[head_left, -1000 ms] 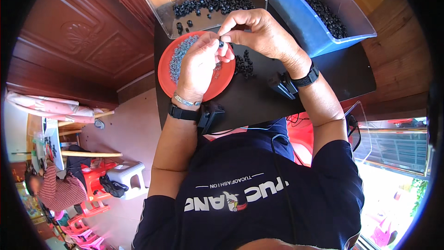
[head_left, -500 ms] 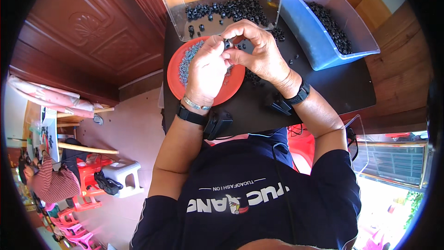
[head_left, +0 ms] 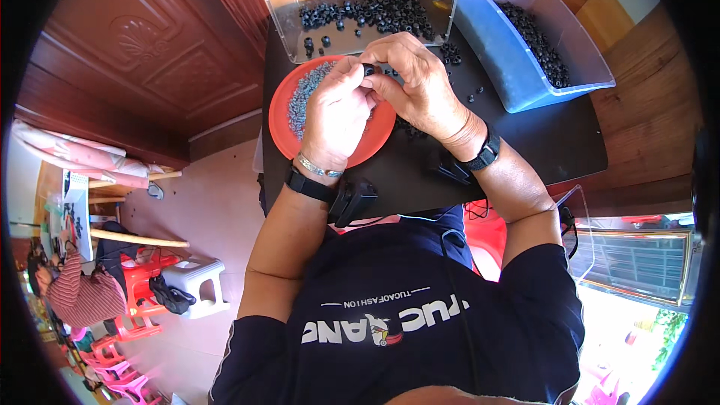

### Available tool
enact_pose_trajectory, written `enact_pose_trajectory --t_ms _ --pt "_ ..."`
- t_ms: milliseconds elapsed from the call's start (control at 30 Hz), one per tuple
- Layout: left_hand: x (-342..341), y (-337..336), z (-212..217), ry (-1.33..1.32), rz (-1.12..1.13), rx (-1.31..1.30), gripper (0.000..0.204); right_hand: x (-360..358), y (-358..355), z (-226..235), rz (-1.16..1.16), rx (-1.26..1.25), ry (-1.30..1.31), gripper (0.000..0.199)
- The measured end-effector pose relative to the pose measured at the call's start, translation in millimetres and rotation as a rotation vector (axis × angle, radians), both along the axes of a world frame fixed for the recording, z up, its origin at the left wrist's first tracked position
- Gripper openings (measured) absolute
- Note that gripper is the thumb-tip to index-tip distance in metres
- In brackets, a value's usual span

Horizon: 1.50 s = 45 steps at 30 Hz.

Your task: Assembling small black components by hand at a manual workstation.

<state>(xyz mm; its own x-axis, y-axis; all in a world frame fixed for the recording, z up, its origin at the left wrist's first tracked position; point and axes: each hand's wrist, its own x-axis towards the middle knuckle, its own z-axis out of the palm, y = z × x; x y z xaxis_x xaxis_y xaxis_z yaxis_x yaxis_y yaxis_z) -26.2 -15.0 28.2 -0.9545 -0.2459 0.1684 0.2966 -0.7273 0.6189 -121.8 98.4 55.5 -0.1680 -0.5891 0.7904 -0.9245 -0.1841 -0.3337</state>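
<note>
A small round black part [head_left: 368,70] with a hole is pinched between my two hands, above the far side of a red plate. My left hand [head_left: 335,109] grips it from the left with thumb and fingertips. From the right, the thumb and forefinger of my right hand [head_left: 417,90] close on the same part. Small silvery-grey pieces [head_left: 301,105] cover much of the red plate [head_left: 282,139], partly hidden under my left hand. Loose black parts [head_left: 410,126] lie on the dark table beside my right hand.
A clear bin [head_left: 352,45] with many black parts stands at the back. A blue translucent bin [head_left: 517,90] of black parts is at the right. Black boxes hang at my wrists, one a dark device [head_left: 354,201]. A person [head_left: 84,292] sits far left, near plastic stools [head_left: 196,281].
The black part has turned slightly between my fingertips, and my right fingers have closed in a little more. The view has shifted slightly; both hands stay in about the same place.
</note>
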Motion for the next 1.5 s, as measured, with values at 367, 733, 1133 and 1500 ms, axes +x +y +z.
enact_pose_trajectory --t_ms 367,733,1133,1500 --pt "-0.1 -3.6 -8.0 -0.017 0.016 -0.004 0.019 -2.8 -6.0 -10.4 -0.026 -0.006 0.047 0.027" --pt "1.6 -14.3 -11.4 -0.117 0.023 -0.028 0.024 -8.3 0.5 5.6 -0.110 -0.122 0.107 0.027" --pt "-0.1 -20.7 -15.3 -0.145 0.109 -0.015 0.021 -31.9 47.2 88.6 -0.839 -0.439 0.390 0.027" --pt "-0.4 -23.9 -16.7 -0.224 0.190 -0.045 0.020 -97.6 29.5 17.7 -0.517 0.184 0.019 0.014"
